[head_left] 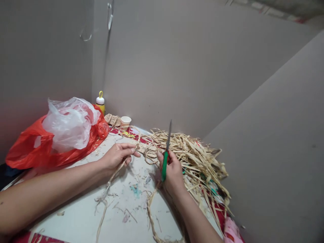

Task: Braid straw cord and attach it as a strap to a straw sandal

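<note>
My left hand [117, 158] pinches a twisted straw cord [115, 174] between thumb and fingers. From that hand the cord runs down to frayed ends over the white tabletop [83, 206]. Scissors [164, 166] with green handles are held in my right hand [175, 175], blades pointing up and away. Between the two hands lie loops of thin cord [150, 156], near my right fingertips. A thicker braided cord [150, 211] hangs in a curve below my right hand; whether that hand also grips it is hidden.
A big heap of dry straw strips [202, 157] covers the right side. Red and white plastic bags [72, 126] lie at left. Behind stand a yellow bottle [100, 104], a paper cup [126, 121] and a woven straw piece [112, 120]. Grey walls [162, 67] enclose the table.
</note>
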### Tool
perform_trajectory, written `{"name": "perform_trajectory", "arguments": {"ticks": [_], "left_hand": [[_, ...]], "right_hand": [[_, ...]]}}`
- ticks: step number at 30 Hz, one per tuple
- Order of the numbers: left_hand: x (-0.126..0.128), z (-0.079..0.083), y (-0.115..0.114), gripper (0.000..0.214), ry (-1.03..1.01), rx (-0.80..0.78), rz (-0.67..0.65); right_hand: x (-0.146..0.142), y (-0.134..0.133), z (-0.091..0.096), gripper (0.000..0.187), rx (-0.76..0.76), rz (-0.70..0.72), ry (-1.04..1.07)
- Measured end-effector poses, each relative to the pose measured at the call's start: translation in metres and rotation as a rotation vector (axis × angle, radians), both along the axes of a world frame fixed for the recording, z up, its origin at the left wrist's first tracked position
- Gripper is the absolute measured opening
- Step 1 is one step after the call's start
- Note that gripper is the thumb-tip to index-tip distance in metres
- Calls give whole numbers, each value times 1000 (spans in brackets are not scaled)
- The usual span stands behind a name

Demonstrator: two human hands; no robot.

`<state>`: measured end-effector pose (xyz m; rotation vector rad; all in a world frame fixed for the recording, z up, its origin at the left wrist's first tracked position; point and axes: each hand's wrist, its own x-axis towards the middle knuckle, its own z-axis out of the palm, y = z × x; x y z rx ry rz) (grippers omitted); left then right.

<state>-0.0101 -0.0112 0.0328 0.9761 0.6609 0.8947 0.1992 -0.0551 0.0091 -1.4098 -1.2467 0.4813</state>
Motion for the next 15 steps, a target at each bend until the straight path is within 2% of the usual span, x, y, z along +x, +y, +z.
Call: {"name": "perform_trajectory", "arguments": {"ticks": [5,10,15], "left_hand": [[-7,6,14,18,-73,1,140],[-10,5,19,18,-77,48,219],[-9,0,19,22,-52,93,212]], "right_hand": [[9,0,1,32,-74,1,-306],[9,-3,-2,26,-201,39,-888],[9,-2,-8,21,-140,7,-1096]]}}
